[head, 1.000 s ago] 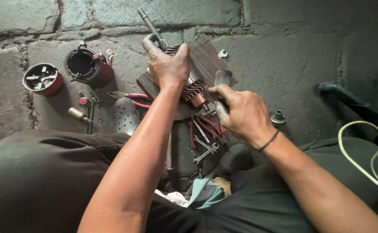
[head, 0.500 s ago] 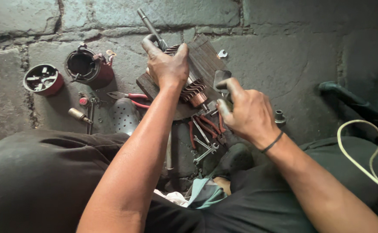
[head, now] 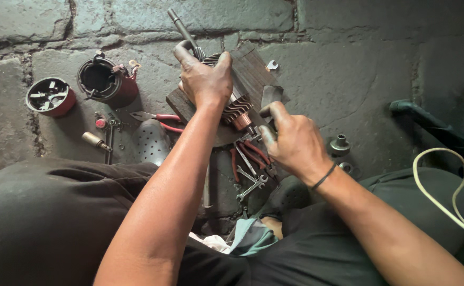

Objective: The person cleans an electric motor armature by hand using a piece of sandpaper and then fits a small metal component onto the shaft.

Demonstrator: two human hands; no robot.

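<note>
My left hand [head: 205, 79] is clamped over a motor armature [head: 238, 109], pressing it against a dark wooden block [head: 253, 74] on the stone floor. The armature's steel shaft [head: 181, 26] sticks out past my fingers toward the far side. Its copper commutator end [head: 241, 122] points toward me. My right hand [head: 290, 140] grips the handle of a small hammer. The hammer head [head: 270, 96] hovers just right of the armature, over the block's edge.
A red motor housing [head: 105, 82] and a red cap holding small parts [head: 49, 97] stand at the left. Red-handled pliers [head: 158, 117], a perforated metal cover [head: 150, 140], several wrenches [head: 250, 185], a metal bushing [head: 340, 145] and a cream cable [head: 444, 196] lie around.
My right hand and the hammer shift only slightly beside the armature. The left hand keeps its hold on the armature.
</note>
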